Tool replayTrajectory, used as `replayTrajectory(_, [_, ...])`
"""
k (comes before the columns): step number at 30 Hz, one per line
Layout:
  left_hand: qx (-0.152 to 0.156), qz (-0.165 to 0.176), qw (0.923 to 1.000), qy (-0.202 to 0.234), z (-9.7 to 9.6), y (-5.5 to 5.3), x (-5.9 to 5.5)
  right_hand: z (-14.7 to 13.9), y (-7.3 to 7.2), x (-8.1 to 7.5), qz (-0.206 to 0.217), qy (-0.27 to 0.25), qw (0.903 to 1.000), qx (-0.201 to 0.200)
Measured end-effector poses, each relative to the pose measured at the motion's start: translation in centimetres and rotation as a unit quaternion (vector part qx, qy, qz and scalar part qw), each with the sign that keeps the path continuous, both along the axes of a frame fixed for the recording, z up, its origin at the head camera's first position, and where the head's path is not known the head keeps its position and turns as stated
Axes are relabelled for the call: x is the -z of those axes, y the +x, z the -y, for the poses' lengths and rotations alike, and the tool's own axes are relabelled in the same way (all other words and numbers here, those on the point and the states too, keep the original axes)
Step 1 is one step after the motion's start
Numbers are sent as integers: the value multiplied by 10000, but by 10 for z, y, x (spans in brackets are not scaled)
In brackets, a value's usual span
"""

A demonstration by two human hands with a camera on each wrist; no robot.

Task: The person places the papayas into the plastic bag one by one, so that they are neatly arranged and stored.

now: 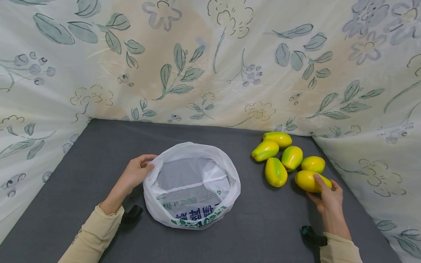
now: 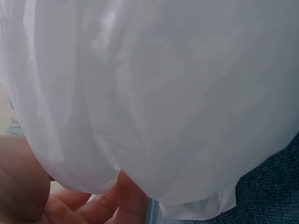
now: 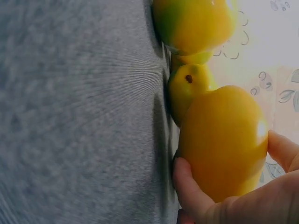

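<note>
A white plastic bag with green and blue print stands with its mouth open and its rim folded outward. My left hand pinches the rim on its left side; in the left wrist view the bag's white wall covers most of the picture, with fingers at its lower edge. Over on the right, my right hand grips a yellow mango between thumb and fingers. The right wrist view has this mango close up, with other mangoes behind it.
Several more yellow-green mangoes lie grouped just beyond the held one. The dark grey tabletop runs back to a hanging floral cloth, which also closes in both sides. Dark wrist straps are worn near the sleeves.
</note>
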State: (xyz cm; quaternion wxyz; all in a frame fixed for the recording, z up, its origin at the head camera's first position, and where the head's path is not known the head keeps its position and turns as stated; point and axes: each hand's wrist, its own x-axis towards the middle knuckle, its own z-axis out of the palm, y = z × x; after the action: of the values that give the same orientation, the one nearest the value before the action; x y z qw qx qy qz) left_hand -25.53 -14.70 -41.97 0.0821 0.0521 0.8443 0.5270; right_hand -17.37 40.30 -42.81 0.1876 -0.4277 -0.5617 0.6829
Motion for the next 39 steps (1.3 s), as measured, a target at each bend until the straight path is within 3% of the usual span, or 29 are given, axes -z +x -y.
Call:
replayTrajectory(4, [18,-36,10000,-22,0,1,-1,-11,-5,6,-155,-113,9997,151])
replayTrajectory(10, [-60,-34,9997,-215,0,0,-1,-35,-15,27,-793,-414,9956,278])
replayTrajectory(17, [-126,-63,9995,-270,0,-1,1,-52,-32,41,-1385,-227,9901,47])
replayTrajectory(21, [-125,-85,9996,-243,0,0,0,-48,-41,41,-1709,-164,9849,-227])
replayTrajectory(24, [-129,-93,9996,-223,0,0,-1,-38,-48,38,-1715,5,9842,-428])
replayTrajectory(27, [-140,-107,9996,-223,-1,1,-2,-18,-51,25,-1448,217,9873,-621])
replayTrajectory(31, [-148,-102,9996,-212,-3,2,-3,29,-45,-11,-1187,356,9873,-989])
replayTrajectory(35, [-121,-101,9997,-209,-4,2,-2,80,-37,-47,-1221,177,9841,-1275])
replayTrajectory(39, [-96,-182,9996,-183,-5,4,-2,109,-38,-64,-1289,9,9790,-1578])
